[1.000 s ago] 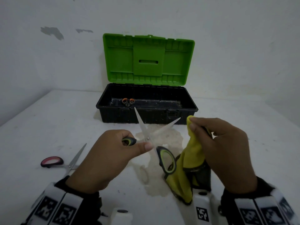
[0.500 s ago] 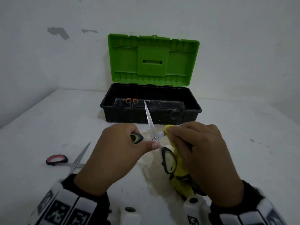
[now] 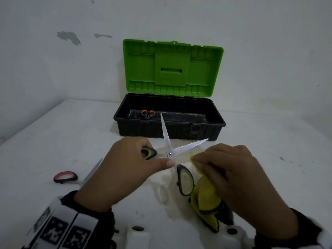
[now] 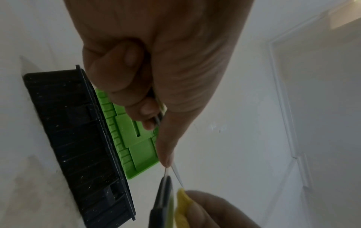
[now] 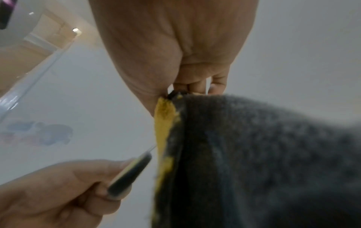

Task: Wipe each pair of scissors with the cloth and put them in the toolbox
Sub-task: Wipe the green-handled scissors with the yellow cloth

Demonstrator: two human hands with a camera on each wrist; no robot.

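My left hand (image 3: 129, 169) grips one handle of the black-and-green scissors (image 3: 169, 151), whose blades stand spread wide apart in front of the toolbox. The other handle loop (image 3: 185, 180) hangs free below. My right hand (image 3: 233, 177) pinches the yellow-and-grey cloth (image 3: 204, 196) just right of the pivot, below the right blade; I cannot tell whether cloth and blade touch. In the left wrist view my fingers (image 4: 125, 80) curl around the handle. The grey side of the cloth (image 5: 263, 162) fills the right wrist view. The black toolbox (image 3: 170, 130) stands open, green lid (image 3: 172, 67) upright, orange-handled scissors (image 3: 148, 113) inside.
Red-handled scissors (image 3: 71, 177) lie on the white table at the left, partly behind my left wrist. A pale stain (image 3: 165, 193) marks the table under my hands. The wall stands directly behind the toolbox.
My right hand with the cloth slid from the blade tip down toward the pivot, then eased to the right, uncovering the right blade. The scissors stayed spread in my left hand.
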